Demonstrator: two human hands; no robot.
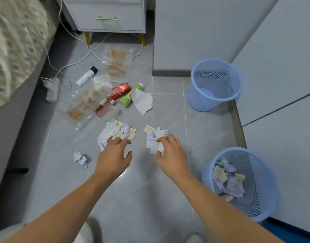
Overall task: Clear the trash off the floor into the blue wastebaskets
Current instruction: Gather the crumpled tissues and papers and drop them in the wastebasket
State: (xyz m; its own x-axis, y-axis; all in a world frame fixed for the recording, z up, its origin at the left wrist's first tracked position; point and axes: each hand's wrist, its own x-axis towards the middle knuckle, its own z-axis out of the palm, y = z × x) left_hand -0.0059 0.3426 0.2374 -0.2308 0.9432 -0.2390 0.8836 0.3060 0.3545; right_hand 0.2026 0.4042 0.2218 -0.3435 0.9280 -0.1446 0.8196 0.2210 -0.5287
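Observation:
My right hand [170, 155] pinches a crumpled white and lilac paper wad [155, 136] on the floor, thumb under its near edge. My left hand [114, 155] reaches over another pile of crumpled paper and yellowish scraps [115, 132], fingers spread and touching its near edge. A small lilac paper ball [80, 158] lies to the left of my left hand. The near blue wastebasket [273, 176] at the right holds several crumpled papers. The far blue wastebasket [199, 95] stands empty by the cabinet.
Farther off lie a red can [119, 90], a green bottle [129, 97], a white tissue [143, 102], a white tube [86, 76], small pink bottles [105, 107] and clear plastic bags [77, 106]. White cables [91, 51] run under a nightstand [105, 14]. A bed [14, 50] lines the left.

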